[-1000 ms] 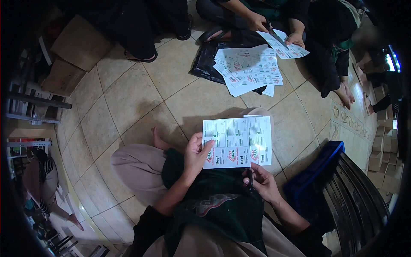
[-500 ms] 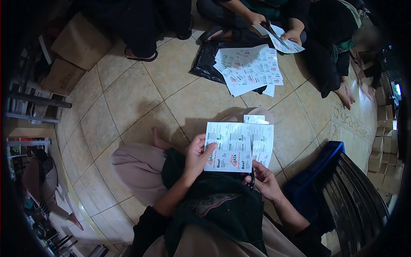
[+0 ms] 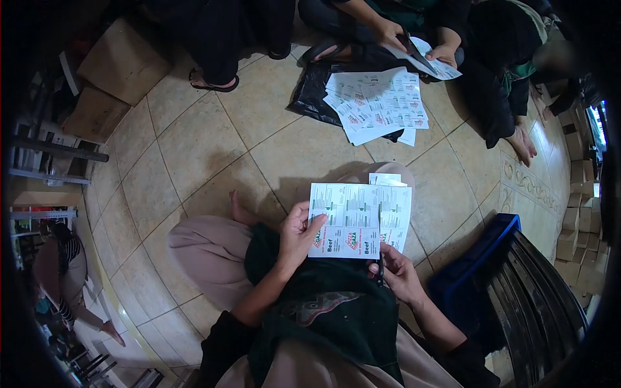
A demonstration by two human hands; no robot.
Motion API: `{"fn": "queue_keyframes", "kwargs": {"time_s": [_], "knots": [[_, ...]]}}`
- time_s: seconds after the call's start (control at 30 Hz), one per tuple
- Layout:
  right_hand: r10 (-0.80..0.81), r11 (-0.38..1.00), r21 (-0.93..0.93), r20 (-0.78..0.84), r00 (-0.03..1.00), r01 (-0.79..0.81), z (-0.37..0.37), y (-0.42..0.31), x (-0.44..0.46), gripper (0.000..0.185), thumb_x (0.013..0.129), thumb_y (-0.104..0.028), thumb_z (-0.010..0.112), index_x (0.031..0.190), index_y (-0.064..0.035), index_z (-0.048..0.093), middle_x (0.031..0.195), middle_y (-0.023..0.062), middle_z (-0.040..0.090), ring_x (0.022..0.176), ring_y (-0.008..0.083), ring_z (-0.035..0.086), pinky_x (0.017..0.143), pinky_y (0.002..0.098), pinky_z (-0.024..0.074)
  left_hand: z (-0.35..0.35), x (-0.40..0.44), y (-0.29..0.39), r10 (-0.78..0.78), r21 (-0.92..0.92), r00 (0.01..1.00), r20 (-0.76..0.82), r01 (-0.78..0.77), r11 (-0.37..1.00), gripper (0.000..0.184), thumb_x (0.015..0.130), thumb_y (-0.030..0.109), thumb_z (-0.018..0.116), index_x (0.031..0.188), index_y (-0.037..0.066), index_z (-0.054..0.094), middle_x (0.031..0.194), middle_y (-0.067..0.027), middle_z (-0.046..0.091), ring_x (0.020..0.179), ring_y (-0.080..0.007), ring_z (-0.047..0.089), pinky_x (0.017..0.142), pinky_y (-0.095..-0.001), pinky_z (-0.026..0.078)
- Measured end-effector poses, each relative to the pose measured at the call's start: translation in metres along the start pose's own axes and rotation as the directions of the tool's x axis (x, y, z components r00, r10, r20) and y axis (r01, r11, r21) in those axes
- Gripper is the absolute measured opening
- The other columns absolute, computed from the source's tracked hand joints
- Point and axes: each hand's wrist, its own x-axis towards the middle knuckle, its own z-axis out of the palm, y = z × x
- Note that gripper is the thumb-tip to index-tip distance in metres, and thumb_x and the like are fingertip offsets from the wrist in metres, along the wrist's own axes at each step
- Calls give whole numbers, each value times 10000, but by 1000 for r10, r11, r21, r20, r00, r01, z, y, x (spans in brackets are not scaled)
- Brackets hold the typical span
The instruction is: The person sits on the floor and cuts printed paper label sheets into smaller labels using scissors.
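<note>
A white label sheet (image 3: 345, 216), printed with green text, red logos and the word Beef, is held above my lap. My left hand (image 3: 301, 236) pinches its left edge, thumb on top. On the right, my right hand (image 3: 393, 271) is closed on dark scissors (image 3: 380, 264), whose blades stand upright against the sheet along a cut between two label columns. The right-hand column (image 3: 394, 216) hangs slightly apart at its lower end. Small cut labels (image 3: 386, 179) lie on my knee just behind the sheet.
Beyond my knees, more label sheets (image 3: 372, 107) lie on a black plastic bag (image 3: 309, 97). A co-worker's hands (image 3: 391, 32) cut a sheet there. At right stands a blue crate (image 3: 466, 258) beside black slats (image 3: 537, 278); cardboard boxes (image 3: 123, 61) are at upper left.
The scissors have moved up along the sheet, and the sheet has shifted slightly right and down. The co-worker's sheet has moved and turned as it is cut.
</note>
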Motion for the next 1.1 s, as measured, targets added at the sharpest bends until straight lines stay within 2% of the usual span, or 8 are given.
{"fn": "queue_keyframes", "kwargs": {"time_s": [0.43, 0.7, 1.1], "knots": [[-30, 999, 16, 2, 1000, 30, 0, 2, 5, 480, 857, -19, 594, 1289, 29, 392, 935, 20, 570, 782, 74, 544, 725, 220, 460, 0, -2, 6, -20, 17, 1000, 8, 20, 1000, 223, 868, 18, 582, 1061, -35, 485, 976, -102, 638, 844, -75, 592, 717, -197, 477], [-77, 997, -10, 64, 995, 77, -3, -3, 7, 413, 895, -8, 502, 1286, 35, 375, 1025, 59, 559, 904, 105, 552, 816, 244, 444, 1, -8, 12, -43, 34, 997, 60, 41, 999, 224, 872, 19, 575, 1070, -30, 482, 973, -100, 635, 855, -79, 592, 729, -197, 474], [-73, 997, -10, 13, 997, 73, -2, 7, 9, 406, 904, -31, 505, 1283, 38, 374, 1031, 57, 565, 891, 98, 555, 798, 247, 459, 0, -9, 11, -48, 29, 998, 49, 46, 999, 224, 875, 20, 571, 1074, -27, 480, 973, -101, 633, 856, -80, 595, 716, -199, 478]]}}
